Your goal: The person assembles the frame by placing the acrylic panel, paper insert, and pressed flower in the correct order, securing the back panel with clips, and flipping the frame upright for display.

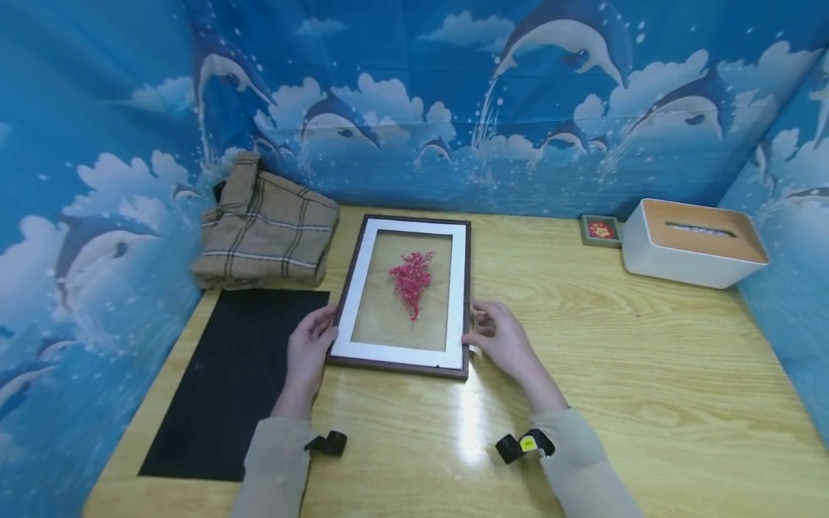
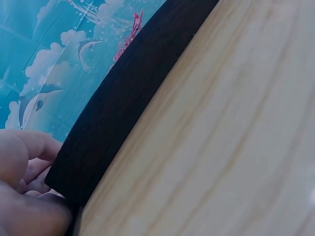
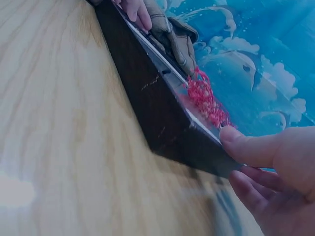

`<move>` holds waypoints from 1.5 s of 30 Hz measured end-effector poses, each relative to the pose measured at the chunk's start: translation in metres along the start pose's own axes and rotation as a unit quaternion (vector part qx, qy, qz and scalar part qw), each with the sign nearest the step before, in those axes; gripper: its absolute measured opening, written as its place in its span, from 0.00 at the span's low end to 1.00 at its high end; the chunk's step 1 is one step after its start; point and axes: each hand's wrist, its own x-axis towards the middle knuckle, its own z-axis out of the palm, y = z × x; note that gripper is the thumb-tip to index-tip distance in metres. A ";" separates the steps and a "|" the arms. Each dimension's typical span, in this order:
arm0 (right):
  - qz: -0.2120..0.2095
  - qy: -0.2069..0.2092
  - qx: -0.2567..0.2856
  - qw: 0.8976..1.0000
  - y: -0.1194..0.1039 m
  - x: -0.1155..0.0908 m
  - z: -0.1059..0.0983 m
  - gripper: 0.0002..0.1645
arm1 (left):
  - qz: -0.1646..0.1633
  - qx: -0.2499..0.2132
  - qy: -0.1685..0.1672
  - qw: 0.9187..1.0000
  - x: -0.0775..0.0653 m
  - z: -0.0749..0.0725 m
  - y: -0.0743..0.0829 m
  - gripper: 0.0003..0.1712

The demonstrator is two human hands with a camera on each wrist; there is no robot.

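A dark wooden picture frame [image 1: 396, 368] with a white mat lies on the table, a sprig of small pink-red dried flowers [image 1: 411, 279] inside its mat opening. My left hand [image 1: 311, 354] holds the frame's lower left side, fingers bent against the edge. At the lower right side my right hand [image 1: 508, 339] pinches the frame; in the right wrist view its thumb [image 3: 246, 146] presses the upper edge while the other fingers are at the side. The left wrist view has the dark frame edge [image 2: 118, 98] beside the left fingers, partly hidden.
A black sheet [image 1: 227, 381] lies left of the frame, below a folded brown plaid cloth [image 1: 272, 234]. At the back right stand a white tissue box [image 1: 686, 259] with a wood-coloured lid and a small green-framed piece [image 1: 600, 230]. A dolphin-print curtain [image 1: 414, 165] surrounds the table.
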 end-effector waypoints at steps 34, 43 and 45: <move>0.027 0.004 0.032 0.999 0.040 -0.019 -0.047 0.30 | -0.006 0.032 -0.050 0.998 -0.015 0.050 0.017 0.23; 0.034 0.006 0.016 0.999 0.038 -0.022 -0.050 0.30 | -0.015 0.032 -0.057 0.998 -0.018 0.054 0.020 0.25; 0.036 0.007 0.013 0.999 0.037 -0.023 -0.051 0.29 | -0.016 0.032 -0.058 0.998 -0.018 0.055 0.021 0.25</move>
